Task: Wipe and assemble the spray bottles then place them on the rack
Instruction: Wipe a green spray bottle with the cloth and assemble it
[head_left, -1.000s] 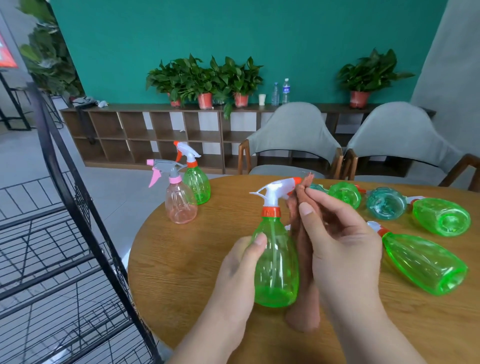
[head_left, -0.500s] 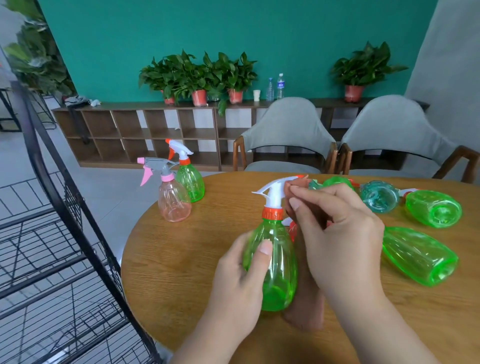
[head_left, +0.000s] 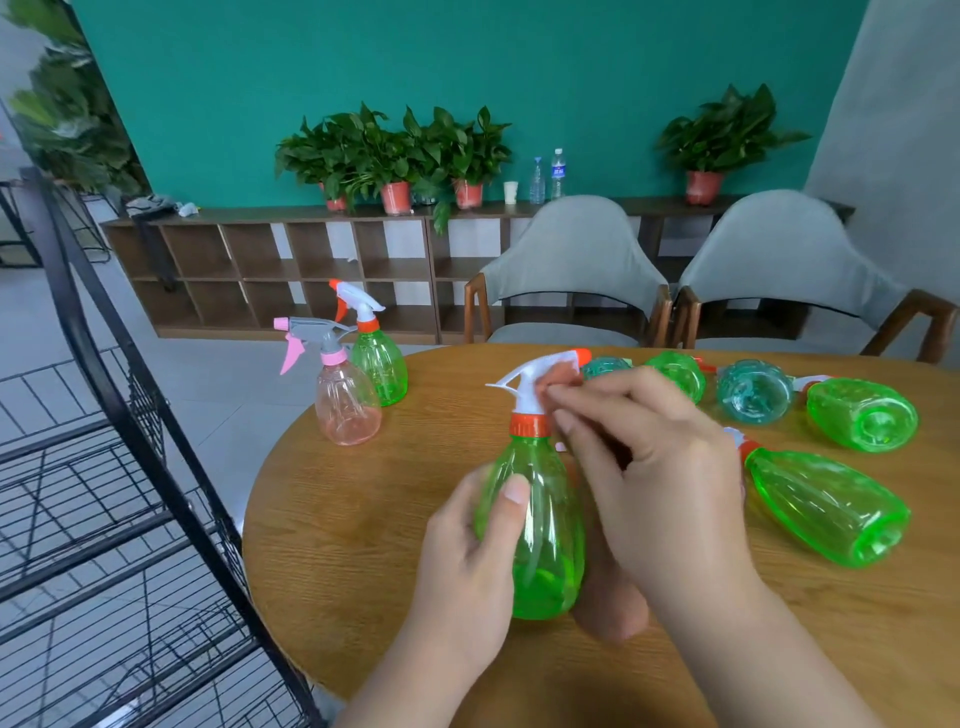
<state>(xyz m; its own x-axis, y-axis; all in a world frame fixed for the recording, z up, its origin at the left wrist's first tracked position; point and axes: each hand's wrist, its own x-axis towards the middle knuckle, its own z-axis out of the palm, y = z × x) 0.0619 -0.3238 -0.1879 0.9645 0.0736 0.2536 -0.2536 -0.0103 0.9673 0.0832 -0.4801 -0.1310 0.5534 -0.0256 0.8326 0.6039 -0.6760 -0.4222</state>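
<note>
A green spray bottle (head_left: 540, 530) with a white trigger head and orange collar stands upright on the round wooden table (head_left: 353, 545). My left hand (head_left: 467, 561) grips its body from the left. My right hand (head_left: 644, 467) pinches a brownish-pink cloth (head_left: 613, 608) against the trigger head; the cloth hangs down behind the bottle to the table. An assembled pink bottle (head_left: 345, 400) and a green one (head_left: 376, 358) stand at the table's far left. Several green and teal bottles (head_left: 826, 504) lie on their sides at the right.
A black wire rack (head_left: 104, 467) with several shelves stands on the floor left of the table. Two grey chairs (head_left: 571, 270) sit behind the table. A low wooden shelf unit with potted plants (head_left: 395, 150) lines the teal back wall.
My right hand has slid the cloth down from the nozzle tip to the neck of the trigger head. My left hand keeps its grip on the bottle body.
</note>
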